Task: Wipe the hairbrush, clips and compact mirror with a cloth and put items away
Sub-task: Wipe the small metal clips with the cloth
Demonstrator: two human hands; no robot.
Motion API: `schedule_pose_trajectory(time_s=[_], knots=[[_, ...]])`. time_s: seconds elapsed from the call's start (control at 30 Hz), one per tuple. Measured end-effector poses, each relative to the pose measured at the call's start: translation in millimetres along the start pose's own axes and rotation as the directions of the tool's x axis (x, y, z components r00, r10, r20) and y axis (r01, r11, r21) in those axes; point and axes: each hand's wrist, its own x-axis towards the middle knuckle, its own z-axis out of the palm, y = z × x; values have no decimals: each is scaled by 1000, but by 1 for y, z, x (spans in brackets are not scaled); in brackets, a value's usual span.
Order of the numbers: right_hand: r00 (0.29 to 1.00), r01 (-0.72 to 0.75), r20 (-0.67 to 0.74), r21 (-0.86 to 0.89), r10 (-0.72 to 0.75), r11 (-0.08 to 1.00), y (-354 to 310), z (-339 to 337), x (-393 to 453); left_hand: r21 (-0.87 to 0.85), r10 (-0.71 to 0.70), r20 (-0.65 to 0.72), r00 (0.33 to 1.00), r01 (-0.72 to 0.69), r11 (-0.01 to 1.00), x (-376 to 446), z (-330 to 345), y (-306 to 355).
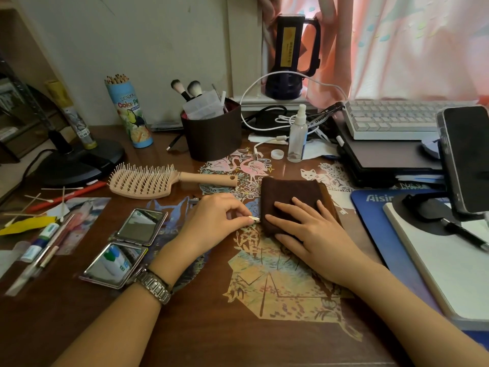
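Brown folded cloth (289, 200) lies under the flat, straight-fingered right hand (304, 229). Left hand (211, 221) pinches a small metal clip (254, 219) at the cloth's near-left edge. Compact mirror (124, 247) lies open left of that pinch; hairbrush (148, 181) lies beyond it.

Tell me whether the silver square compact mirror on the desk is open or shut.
Open. The silver square compact mirror lies flat on the brown wooden desk with both hinged halves spread apart, each reflecting the room.
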Motion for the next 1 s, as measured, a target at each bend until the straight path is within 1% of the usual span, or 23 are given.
schedule_pose_trajectory(time_s=[0.3, 0.43, 0.83, 1.0], knots=[[999, 11, -33, -8, -11, 1000, -6, 5, 5, 15, 19, 5, 1000, -19, 1000, 2, 5, 2], [999, 22, -46, -16, -23, 1000, -8, 6, 7, 16, 55, 5, 998, -55, 998, 4, 8, 0], [1000, -25, -18, -2, 25, 1000, -1, 4, 3, -21, 60, 31, 998, -60, 998, 7, 5, -5], [999, -49, 19, 8, 48, 999, 0, -1, 0, -43, 28, 43, 999, -26, 999, 5, -2, -8]])
